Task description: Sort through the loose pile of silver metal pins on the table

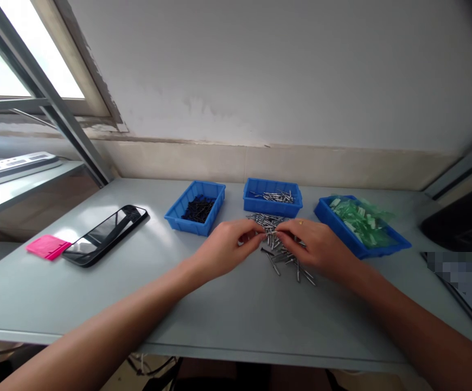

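My left hand (227,244) and my right hand (319,244) meet over a loose pile of thin silver metal pins (274,262) on the table. Thumb and forefinger of each are pinched together. Between the two sets of fingertips runs a small, slim silver pin (270,233), with an end in each pinch; its exact shape is too small to make out. The right hand, which has a ring on a finger, covers part of the pile. Just behind stands a blue bin (272,206) with more silver pins (279,196) in it.
To the left, another blue bin (173,222) holds black screw-like pieces (198,209). A third blue bin (386,251) at right contains green plastic bags (360,220). Further left lie a black phone-like device (108,233) and a pink pouch (48,247). A dark object (459,222) stands far right.
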A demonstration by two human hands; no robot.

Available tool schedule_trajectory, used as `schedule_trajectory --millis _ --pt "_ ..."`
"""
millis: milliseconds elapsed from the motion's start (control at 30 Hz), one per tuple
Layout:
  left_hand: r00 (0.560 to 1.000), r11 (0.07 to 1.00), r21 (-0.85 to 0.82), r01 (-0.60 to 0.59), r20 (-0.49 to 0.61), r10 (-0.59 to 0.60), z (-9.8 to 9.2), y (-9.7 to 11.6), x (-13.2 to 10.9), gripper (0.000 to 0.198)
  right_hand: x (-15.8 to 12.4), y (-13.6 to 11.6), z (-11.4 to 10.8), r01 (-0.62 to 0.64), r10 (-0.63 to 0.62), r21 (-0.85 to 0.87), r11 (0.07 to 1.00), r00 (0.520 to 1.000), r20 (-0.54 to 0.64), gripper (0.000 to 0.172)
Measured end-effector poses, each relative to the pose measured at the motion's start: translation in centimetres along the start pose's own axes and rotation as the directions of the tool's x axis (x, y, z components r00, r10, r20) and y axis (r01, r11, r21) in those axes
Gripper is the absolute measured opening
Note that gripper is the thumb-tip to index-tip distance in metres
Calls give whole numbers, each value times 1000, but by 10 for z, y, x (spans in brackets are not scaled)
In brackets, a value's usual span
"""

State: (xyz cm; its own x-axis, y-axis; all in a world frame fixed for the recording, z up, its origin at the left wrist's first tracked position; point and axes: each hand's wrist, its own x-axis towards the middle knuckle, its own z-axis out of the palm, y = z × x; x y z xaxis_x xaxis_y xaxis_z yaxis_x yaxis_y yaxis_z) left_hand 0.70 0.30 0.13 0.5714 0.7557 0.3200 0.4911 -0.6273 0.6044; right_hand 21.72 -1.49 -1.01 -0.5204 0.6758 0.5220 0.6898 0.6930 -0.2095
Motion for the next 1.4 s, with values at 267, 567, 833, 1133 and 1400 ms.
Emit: schedule_trajectory --millis 267,567,833,1133,1400 --pt "998 999 41 -17 -68 20 -1 0 2 15 0 -2 -4 -70 68 68 995 997 25 16" --pt "998 999 37 -18 -59 20 -1 0 1 13 3 -3 -6 53 -75 167 984 989 128 15" --pt "999 999 30 -14 -36 15 -1 -1 2 16 1 -2 -4 95 -105 165 982 993 55 18" --pt "998 996 79 45 40 -48 0 -4 1 22 4 -7 -12 -124 87 280 952 986 142 22" --pt "972 947 285 -146 217 84 5 -9 -4 19 7 13 -4 -352 387 311 883 920 -56 52"
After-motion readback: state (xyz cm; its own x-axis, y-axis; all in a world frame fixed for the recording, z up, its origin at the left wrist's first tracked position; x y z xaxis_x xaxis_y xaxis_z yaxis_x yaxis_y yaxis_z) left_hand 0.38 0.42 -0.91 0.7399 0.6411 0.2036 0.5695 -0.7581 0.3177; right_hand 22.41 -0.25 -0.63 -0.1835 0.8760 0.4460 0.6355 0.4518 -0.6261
